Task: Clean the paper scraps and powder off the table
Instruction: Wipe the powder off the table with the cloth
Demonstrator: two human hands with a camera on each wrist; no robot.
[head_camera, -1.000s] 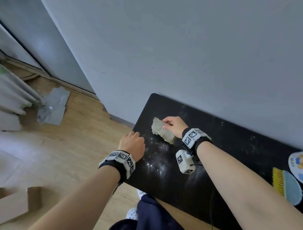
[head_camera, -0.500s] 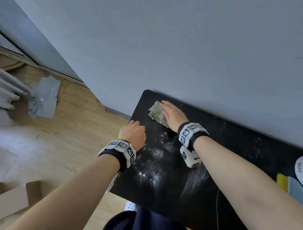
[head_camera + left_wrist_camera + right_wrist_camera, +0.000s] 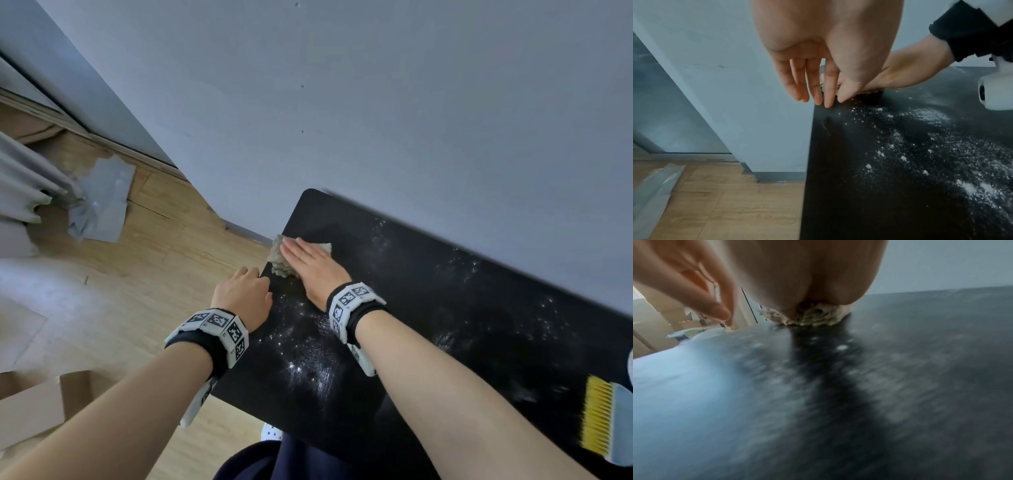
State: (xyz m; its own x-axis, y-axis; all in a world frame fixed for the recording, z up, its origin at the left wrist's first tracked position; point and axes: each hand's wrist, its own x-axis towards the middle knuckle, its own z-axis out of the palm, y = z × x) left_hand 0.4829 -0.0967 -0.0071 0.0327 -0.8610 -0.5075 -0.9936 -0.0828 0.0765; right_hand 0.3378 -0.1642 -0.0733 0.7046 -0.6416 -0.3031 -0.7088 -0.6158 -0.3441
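Observation:
A black table (image 3: pixel 445 308) stands against the grey wall, dusted with white powder (image 3: pixel 308 363) (image 3: pixel 920 146). My right hand (image 3: pixel 308 263) lies flat, fingers straight, pressing a crumpled grey-beige cloth (image 3: pixel 279 260) (image 3: pixel 809 318) onto the table at its left edge. My left hand (image 3: pixel 245 291) (image 3: pixel 813 91) hangs at that same edge just nearer me, fingers loosely extended downward, fingertips touching the rim, holding nothing. The palm covers most of the cloth. No paper scraps show.
A yellow-bristled brush with a blue body (image 3: pixel 603 421) lies at the table's right end. Left of the table is wooden floor (image 3: pixel 137 308) with a grey plastic sheet (image 3: pixel 102 205), curtains and a cardboard box (image 3: pixel 34 407). The wall runs directly behind the table.
My right hand flattened on the cloth and slid it leftward, from the table's interior to its left edge. The left hand stayed at the edge.

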